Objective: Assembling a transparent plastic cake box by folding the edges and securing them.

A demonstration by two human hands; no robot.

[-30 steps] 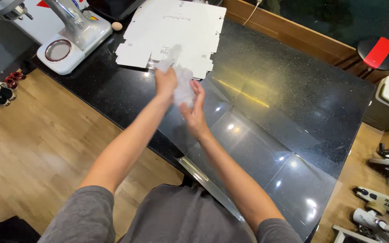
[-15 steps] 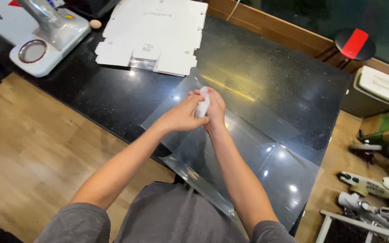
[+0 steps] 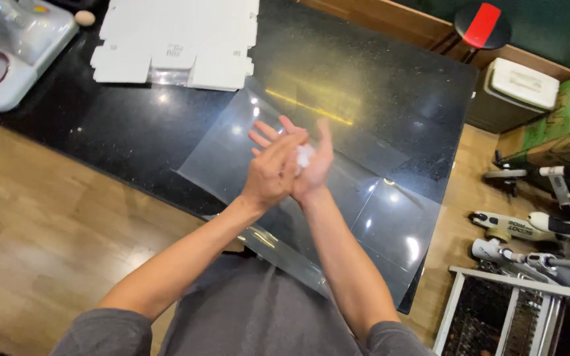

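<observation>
My left hand [image 3: 272, 168] and my right hand [image 3: 315, 165] are pressed together palm to palm above the black counter [image 3: 390, 99]. A small crumpled wad of clear white plastic [image 3: 304, 156] is squeezed between them, and only a bit of it shows. Both hands hover over a large clear plastic sheet [image 3: 364, 211] that lies flat on the counter and overhangs its near edge.
A flat unfolded white cardboard box [image 3: 179, 39] lies at the far left of the counter, beside a white appliance [image 3: 8, 53]. A stool with a red seat [image 3: 481, 23], a white bin [image 3: 519, 86], scooters [image 3: 536, 227] and a white rack [image 3: 516, 310] stand at the right.
My hands drew back from the cardboard box toward me with the plastic, which went from a loose piece to a small wad pressed between my palms.
</observation>
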